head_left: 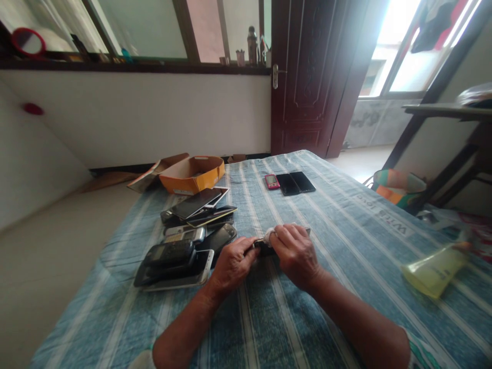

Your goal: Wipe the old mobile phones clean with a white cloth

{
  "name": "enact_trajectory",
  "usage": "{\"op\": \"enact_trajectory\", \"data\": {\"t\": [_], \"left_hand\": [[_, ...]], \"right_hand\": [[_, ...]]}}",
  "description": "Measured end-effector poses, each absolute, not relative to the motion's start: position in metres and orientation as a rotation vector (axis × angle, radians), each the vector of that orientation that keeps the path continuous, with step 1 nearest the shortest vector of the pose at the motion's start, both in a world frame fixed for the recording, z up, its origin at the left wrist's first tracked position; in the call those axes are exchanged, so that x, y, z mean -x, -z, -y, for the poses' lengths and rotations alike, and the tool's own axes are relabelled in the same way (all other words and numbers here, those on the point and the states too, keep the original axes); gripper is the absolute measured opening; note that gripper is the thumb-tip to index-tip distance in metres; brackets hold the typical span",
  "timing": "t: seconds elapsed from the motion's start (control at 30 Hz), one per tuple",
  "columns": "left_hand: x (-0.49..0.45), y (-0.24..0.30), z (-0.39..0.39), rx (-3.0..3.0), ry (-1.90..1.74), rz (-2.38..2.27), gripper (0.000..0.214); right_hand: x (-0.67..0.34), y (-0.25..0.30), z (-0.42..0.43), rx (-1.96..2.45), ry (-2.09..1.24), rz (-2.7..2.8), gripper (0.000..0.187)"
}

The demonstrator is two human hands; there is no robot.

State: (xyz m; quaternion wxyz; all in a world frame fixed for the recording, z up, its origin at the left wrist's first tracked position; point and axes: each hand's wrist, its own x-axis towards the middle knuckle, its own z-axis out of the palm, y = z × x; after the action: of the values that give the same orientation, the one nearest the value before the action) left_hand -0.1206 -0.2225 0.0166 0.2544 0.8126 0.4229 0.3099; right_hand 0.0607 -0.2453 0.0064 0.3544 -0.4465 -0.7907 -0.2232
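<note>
Between my two hands is a dark phone [266,250], partly hidden by my fingers. My left hand [233,262] grips its left end with thumb and fingers closed. Bunched under the fingers of my right hand [295,252] is a white cloth or tissue [269,235], pressed against the phone's upper edge. Just left of my left hand lies a pile of old phones, among them a white-edged one [207,267], a black chunky one [171,253] and a silver keypad phone [185,234]. Beyond my hands, a small pink phone [271,181] lies beside two dark phones [295,183].
A blue striped cloth [246,328] covers the surface. An orange box [192,177] stands open at the far left edge behind the pile. At the right lies a yellow translucent packet [434,270]. A dark red door [303,77] is at the back.
</note>
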Motion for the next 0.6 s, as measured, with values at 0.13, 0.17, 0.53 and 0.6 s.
{"op": "enact_trajectory", "data": {"t": [0.13,0.17,0.53,0.6], "left_hand": [[0.119,-0.024,0.224,-2.241,-0.950,-1.165,0.024],[0.118,-0.025,0.225,-2.245,-0.969,-1.151,0.024],[0.117,-0.022,0.222,-2.219,-1.049,-1.085,0.022],[0.117,-0.021,0.221,-2.196,-1.053,-1.106,0.021]], "right_hand": [[-0.057,-0.005,0.245,1.137,0.574,2.046,0.026],[-0.055,-0.005,0.246,1.134,0.572,2.050,0.026],[-0.053,-0.010,0.247,1.119,0.551,2.091,0.026],[-0.061,-0.011,0.246,1.156,0.551,2.079,0.028]]}}
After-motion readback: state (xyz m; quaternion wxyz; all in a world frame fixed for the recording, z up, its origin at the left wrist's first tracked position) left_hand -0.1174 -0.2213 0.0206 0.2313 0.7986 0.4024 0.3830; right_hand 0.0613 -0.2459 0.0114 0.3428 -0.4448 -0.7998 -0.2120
